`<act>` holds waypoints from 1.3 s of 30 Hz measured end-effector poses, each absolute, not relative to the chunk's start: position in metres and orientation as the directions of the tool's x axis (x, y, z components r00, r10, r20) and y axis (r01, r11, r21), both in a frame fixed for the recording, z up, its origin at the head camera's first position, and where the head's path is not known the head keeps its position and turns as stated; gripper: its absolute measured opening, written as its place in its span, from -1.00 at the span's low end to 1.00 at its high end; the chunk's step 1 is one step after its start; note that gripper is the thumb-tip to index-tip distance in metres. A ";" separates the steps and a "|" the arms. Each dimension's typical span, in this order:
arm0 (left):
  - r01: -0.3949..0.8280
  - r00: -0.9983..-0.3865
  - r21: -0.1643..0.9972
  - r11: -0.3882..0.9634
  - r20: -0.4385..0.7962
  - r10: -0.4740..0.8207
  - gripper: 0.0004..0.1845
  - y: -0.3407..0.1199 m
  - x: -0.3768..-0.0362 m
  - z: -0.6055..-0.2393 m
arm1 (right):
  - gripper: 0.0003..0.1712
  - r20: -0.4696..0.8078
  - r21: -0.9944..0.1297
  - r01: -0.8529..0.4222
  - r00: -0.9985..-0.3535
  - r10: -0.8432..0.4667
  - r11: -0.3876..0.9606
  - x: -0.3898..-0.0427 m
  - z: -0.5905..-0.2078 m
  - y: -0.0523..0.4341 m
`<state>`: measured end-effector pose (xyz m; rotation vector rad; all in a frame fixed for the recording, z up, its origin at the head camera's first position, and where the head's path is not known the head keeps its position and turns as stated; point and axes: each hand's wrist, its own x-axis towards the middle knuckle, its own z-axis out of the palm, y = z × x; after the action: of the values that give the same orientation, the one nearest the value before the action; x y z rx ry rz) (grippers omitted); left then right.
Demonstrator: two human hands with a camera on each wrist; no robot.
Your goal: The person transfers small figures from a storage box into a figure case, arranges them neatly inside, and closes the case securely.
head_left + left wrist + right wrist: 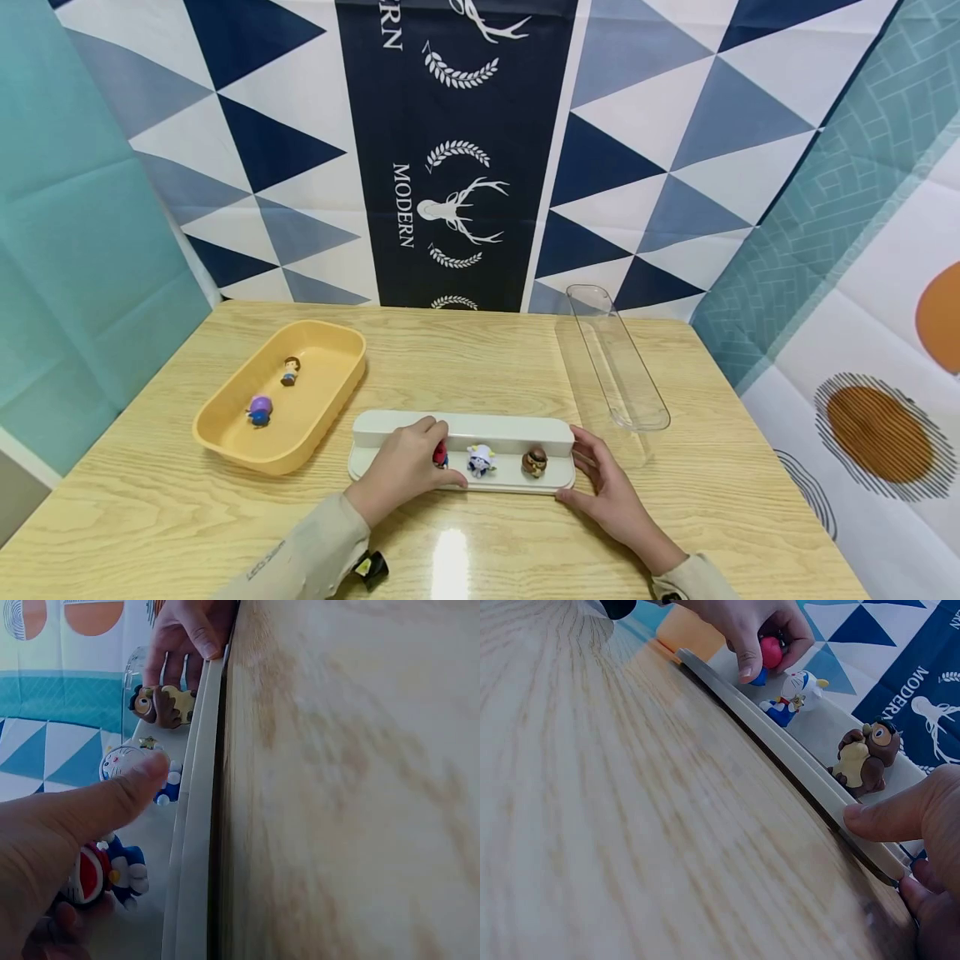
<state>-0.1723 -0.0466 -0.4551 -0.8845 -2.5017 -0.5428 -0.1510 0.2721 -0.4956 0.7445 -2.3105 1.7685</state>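
A long white display base (367, 458) with a raised back step lies across the table. My left hand (408, 467) has thumb and fingers around a red-and-blue cartoon cat figurine (124, 870) at the base's left part; the palm partly hides it from the head view. Beside it on the base sit a white-hooded cat figurine (481, 460) and, farther right, a brown owl figurine (534, 462). With my right hand (611, 496) I grip the base's right end, the thumb (877, 817) on its front edge and fingers behind and below.
An orange-yellow tray (348, 392) stands at left, holding a brown-haired figurine (290, 371) and a purple-and-blue figurine (259, 410). A clear plastic cover (626, 367) lies at the back right, near the patterned backdrop (450, 125).
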 end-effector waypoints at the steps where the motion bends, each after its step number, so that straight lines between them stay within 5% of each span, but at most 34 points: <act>1: 0.661 -0.701 0.204 0.722 0.511 0.498 -0.37 -0.046 -0.173 -0.455 | 0.03 0.398 -0.867 -0.462 -0.868 -0.299 0.186 -0.151 -0.496 0.272; 17: 0.609 -0.769 0.304 0.733 0.453 0.451 -0.38 -0.047 -0.169 -0.461 | 0.02 0.401 -0.868 -0.464 -0.866 -0.299 0.179 -0.151 -0.496 0.272; 33: 0.500 -0.866 0.679 0.538 0.378 0.327 -0.40 -0.056 -0.162 -0.465 | 0.02 0.406 -0.862 -0.472 -0.861 -0.307 0.183 -0.151 -0.497 0.272; 39: 0.491 -0.871 0.706 0.510 0.384 0.306 -0.53 -0.058 -0.160 -0.461 | 0.02 0.404 -0.864 -0.468 -0.865 -0.299 0.188 -0.152 -0.496 0.272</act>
<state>-0.1604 -0.0580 -0.4606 -0.6801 -2.5412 -1.2899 -0.1515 0.2715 -0.4964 0.7512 -2.3058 1.7617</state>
